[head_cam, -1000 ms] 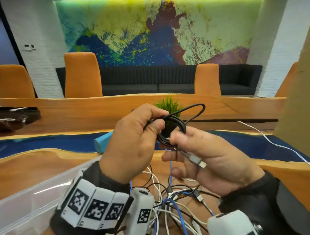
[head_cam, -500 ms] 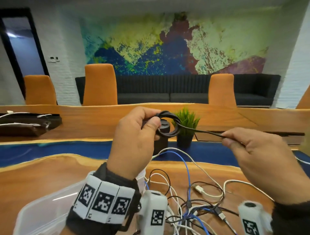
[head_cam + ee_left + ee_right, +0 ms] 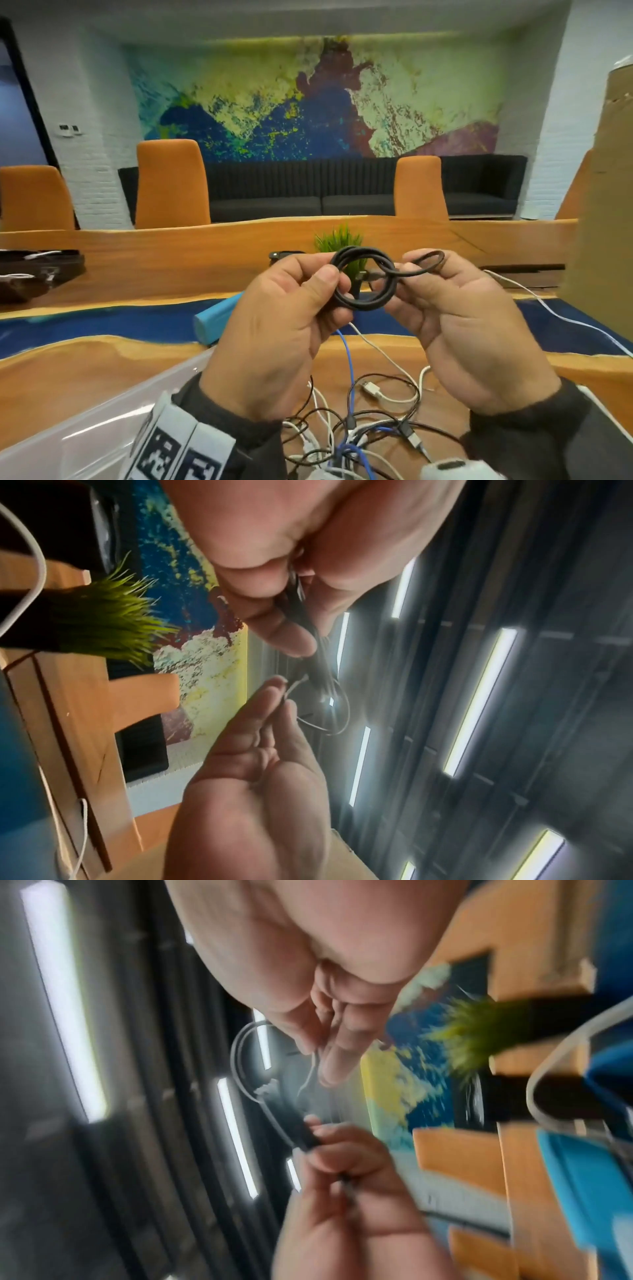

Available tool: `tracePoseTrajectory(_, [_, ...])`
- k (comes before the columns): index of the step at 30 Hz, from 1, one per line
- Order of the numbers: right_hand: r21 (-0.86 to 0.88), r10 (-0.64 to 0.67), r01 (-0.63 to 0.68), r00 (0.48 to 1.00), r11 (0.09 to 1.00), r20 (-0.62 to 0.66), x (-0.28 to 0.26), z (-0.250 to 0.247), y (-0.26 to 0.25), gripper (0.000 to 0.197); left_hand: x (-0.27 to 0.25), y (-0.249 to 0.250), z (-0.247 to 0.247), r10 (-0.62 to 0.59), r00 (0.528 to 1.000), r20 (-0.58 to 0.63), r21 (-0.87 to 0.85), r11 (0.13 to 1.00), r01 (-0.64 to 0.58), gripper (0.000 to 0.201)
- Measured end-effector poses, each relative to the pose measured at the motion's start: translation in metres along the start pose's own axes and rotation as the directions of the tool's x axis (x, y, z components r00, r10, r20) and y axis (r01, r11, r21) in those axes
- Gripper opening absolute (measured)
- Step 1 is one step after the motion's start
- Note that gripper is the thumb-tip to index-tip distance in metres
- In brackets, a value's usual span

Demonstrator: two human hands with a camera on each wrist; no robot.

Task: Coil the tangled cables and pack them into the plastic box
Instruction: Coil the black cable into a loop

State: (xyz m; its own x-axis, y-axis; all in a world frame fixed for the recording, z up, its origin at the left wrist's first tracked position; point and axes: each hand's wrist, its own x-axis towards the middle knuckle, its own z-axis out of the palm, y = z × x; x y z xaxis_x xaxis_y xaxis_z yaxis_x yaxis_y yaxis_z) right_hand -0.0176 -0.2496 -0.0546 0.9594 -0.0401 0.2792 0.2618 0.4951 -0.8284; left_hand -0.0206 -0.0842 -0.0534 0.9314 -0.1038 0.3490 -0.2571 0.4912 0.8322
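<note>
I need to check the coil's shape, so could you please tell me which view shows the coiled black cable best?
The head view: the coiled black cable faces the camera as a full ring. The left wrist view shows it edge-on; the right wrist view is blurred.

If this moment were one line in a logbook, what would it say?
step: coiling | left hand: pinches black cable coil | right hand: holds its loose end loop | tangled cables: on table | plastic box: lower left

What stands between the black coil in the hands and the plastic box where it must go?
Nothing visible does. The black cable coil, held by the left hand and right hand, is above the table; the plastic box lies open at lower left. The tangled cables lie beside it.
</note>
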Motion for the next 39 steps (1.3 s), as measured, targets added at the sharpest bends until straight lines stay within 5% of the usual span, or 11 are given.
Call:
tracePoseTrajectory(2, [0.151,0.106,-0.115,0.992,0.982,0.066,-0.003,0.003,-0.002,0.018,0.0,-0.002,-0.001,0.026,1.0,-0.012,0.049,0.998,-0.026,0.023])
tracePoseTrajectory(5, [0.137,0.216,-0.254,0.946,0.957,0.242,-0.006,0.002,0.006,0.026,0.0,-0.006,0.001,0.081,0.996,-0.029,0.132,0.988,-0.077,0.022])
tracePoseTrajectory(9, [0.119,0.32,-0.431,0.803,0.894,0.503,-0.008,-0.001,0.013,0.052,-0.004,-0.011,0.004,0.23,0.973,-0.025,0.313,0.926,-0.211,0.015])
tracePoseTrajectory(12, [0.098,0.305,-0.455,0.725,0.885,0.618,-0.014,0.004,0.008,0.042,-0.009,-0.011,0.005,0.302,0.953,-0.005,0.391,0.878,-0.276,0.014])
tracePoseTrajectory(14, [0.045,0.341,-0.436,0.76,0.899,0.553,-0.018,0.011,0.005,0.023,-0.01,-0.01,0.005,0.307,0.951,0.027,0.453,0.845,-0.285,0.013])
tracePoseTrajectory(16, [-0.019,0.377,-0.409,0.82,0.912,0.431,-0.018,0.013,0.006,0.005,-0.008,-0.007,-0.002,0.365,0.923,0.126,0.65,0.672,-0.354,0.015])
tracePoseTrajectory(18, [-0.106,0.372,-0.359,0.852,0.927,0.368,-0.016,0.011,0.005,0.008,-0.003,-0.004,-0.012,0.338,0.913,0.229,0.774,0.505,-0.382,0.014])
tracePoseTrajectory(23, [-0.357,0.33,-0.224,0.904,0.907,0.271,-0.011,0.003,0.001,0.018,0.001,0.012,-0.026,0.136,0.914,0.383,0.836,0.368,-0.406,0.019])
tracePoseTrajectory(29, [-0.414,0.287,-0.174,0.93,0.894,0.229,-0.006,-0.009,-0.016,0.044,0.011,0.019,-0.042,0.154,0.975,0.158,0.717,0.661,-0.22,0.011])
tracePoseTrajectory(35, [-0.567,0.377,-0.167,0.884,0.807,0.276,-0.011,-0.007,-0.021,0.024,0.015,0.004,-0.037,0.155,0.988,-0.019,0.49,0.863,-0.126,0.017])
tracePoseTrajectory(39, [-0.569,0.346,-0.145,0.901,0.81,0.262,-0.013,0.0,-0.007,0.011,0.015,-0.007,-0.026,0.096,0.991,-0.095,0.289,0.955,-0.065,0.01])
